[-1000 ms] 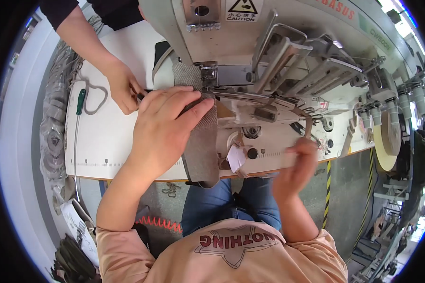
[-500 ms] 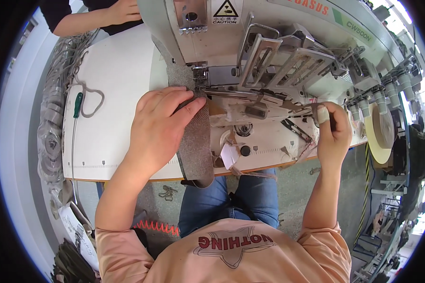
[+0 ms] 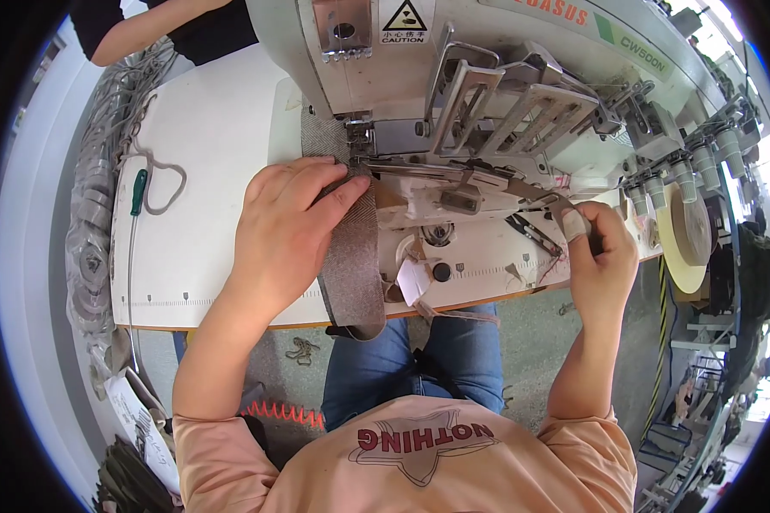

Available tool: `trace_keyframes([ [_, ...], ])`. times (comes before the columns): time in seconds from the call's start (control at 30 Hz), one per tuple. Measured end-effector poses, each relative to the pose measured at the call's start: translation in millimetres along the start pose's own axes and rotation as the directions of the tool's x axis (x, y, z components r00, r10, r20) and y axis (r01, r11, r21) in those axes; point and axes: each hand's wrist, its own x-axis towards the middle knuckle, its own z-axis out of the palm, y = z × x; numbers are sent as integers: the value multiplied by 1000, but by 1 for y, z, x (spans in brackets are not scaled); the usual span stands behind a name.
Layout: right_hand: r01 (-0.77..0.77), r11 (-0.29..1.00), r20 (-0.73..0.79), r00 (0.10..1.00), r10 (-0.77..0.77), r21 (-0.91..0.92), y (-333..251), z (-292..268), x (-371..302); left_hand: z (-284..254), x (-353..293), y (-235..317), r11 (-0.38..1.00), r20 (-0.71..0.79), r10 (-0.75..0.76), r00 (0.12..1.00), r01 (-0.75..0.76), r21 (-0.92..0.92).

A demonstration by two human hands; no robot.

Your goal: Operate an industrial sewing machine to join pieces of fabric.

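My left hand (image 3: 287, 231) bears down on a long grey-brown fabric strip (image 3: 357, 274), thumb and fingertips close together on it just before the needle area. The strip runs under the presser foot (image 3: 359, 135) of the sewing machine (image 3: 385, 81); its near end curls over the table's front edge. Off to the right, my right hand (image 3: 603, 256) pinches a narrow brown binding tape (image 3: 535, 190) between thumb and bent fingers. That tape stretches leftward into the metal folder guide (image 3: 470, 177). Where the tape meets the needle is too small to make out.
A green-handled screwdriver (image 3: 138, 192) lies on the white table (image 3: 205, 171) at left, beside a looped cord. Black-handled snips (image 3: 535, 235) lie near my right hand. Tape rolls (image 3: 691, 224) hang at the right edge. Another person's arm (image 3: 150, 34) reaches in at upper left.
My right hand has shifted slightly down and its fingers have turned, showing more of the tape, now pulled taut. My left hand stays put. The other person's hand has moved up, largely out of view.
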Motion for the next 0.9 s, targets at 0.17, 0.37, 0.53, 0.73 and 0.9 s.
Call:
trace_keyframes([
  [0.17,5,996,36,999,-8,91,8,5,-7,2,0,0,1000,-12,7,1000,-7,11],
  [0.37,-188,917,197,973,124,351,28,0,-5,2,0,2,1000,4,-16,1000,16,15],
  [0.53,-360,827,263,927,265,433,43,1,-13,3,1,1,1000,-8,-10,1000,10,9],
  [0.73,338,941,65,939,-339,30,27,36,-53,1,-3,0,1000,9,-19,1000,18,13],
  [0.9,-324,588,503,848,-166,741,-27,123,-85,5,-1,1,999,8,-31,999,31,12],
])
